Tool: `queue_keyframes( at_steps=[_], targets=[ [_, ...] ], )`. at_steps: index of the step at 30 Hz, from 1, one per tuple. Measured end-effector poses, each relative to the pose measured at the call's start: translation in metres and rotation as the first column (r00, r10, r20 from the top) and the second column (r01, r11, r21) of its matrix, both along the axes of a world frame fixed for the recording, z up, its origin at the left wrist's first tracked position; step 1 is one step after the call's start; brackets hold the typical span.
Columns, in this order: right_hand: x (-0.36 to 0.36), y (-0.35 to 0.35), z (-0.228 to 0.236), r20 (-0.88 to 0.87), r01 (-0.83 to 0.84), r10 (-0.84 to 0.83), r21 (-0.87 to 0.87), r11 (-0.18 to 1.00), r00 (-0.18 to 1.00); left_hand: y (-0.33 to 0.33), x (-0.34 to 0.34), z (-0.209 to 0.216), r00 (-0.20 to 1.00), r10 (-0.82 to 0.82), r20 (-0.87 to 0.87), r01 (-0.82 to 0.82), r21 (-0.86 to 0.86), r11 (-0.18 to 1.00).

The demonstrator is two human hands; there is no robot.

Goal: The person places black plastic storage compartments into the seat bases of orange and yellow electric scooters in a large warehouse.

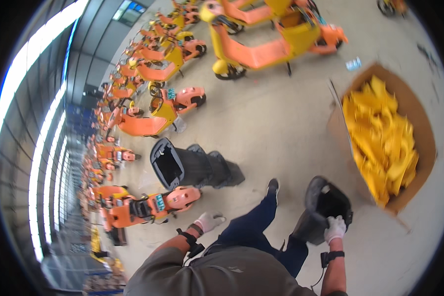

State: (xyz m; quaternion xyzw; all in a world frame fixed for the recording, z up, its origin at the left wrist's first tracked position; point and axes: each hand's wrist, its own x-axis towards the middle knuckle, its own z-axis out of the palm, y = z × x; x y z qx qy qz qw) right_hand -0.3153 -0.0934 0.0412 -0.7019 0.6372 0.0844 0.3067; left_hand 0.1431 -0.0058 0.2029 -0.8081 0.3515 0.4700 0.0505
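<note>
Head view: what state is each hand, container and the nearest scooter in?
Left hand: holding nothing, fingers partly extended.
Right hand: closed on the rim of the dark bin.
Dark bin: open-topped, interior too shadowed to judge.
Bin stack: upright, top mouth open.
Cardboard box: open, filled with yellow parts.
Nearest scooter: upright.

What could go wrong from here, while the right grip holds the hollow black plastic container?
First, the white-gloved right grip appears to hold the hollow black plastic container near its rim, so it might slip. Second, the tall black plastic stack stands close to an orange scooter; a bump could perhaps tip it. Third, the brown cardboard box of yellow pieces is near the container and could be knocked.
</note>
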Motion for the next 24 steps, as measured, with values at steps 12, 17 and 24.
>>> queue_keyframes(
  at_steps=[12,17,24],
  targets=[
    [0.278,-0.244,0.213,-0.027,-0.648,0.707,-0.427,0.631,0.707,-0.180,0.108,0.010,0.447,0.585,-0.676,-0.830,-0.070,0.553],
    [0.362,-0.326,0.257,0.121,-0.576,0.911,-0.740,0.347,0.394,-0.217,0.154,0.027,0.238,0.393,-0.888,-0.914,-0.068,0.400],
    [0.449,-0.432,0.258,0.232,-0.425,0.956,-0.858,0.289,0.182,-0.253,0.177,0.037,0.201,0.141,-0.969,-0.969,-0.176,0.173]
  ],
)
